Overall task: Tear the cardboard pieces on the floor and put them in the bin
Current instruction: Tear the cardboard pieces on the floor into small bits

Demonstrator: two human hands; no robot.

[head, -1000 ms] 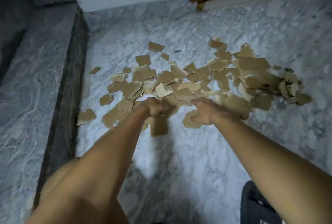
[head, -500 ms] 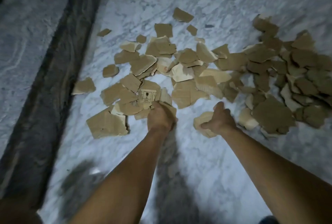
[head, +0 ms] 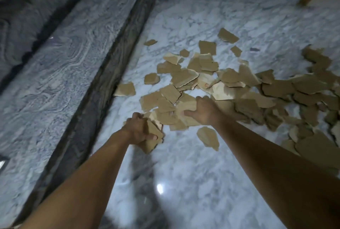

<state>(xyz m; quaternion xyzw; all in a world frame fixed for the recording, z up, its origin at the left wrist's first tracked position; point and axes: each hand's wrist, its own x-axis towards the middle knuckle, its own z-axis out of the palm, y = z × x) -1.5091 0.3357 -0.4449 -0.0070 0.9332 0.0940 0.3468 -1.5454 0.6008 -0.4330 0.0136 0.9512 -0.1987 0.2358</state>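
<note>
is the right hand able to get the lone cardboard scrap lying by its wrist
Probably, but not freely: the lone scrap lies uncovered on bare floor just beside the right hand, yet that hand grips pile cardboard.

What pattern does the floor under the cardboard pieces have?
The floor is white marble with grey veining, clearest in the head view.

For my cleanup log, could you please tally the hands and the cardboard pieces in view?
Hands: 2, the left hand and the right hand, each gripping cardboard pieces.
Cardboard pieces: at least 30; they overlap too much for an exact count.
Total: at least 32.
</note>
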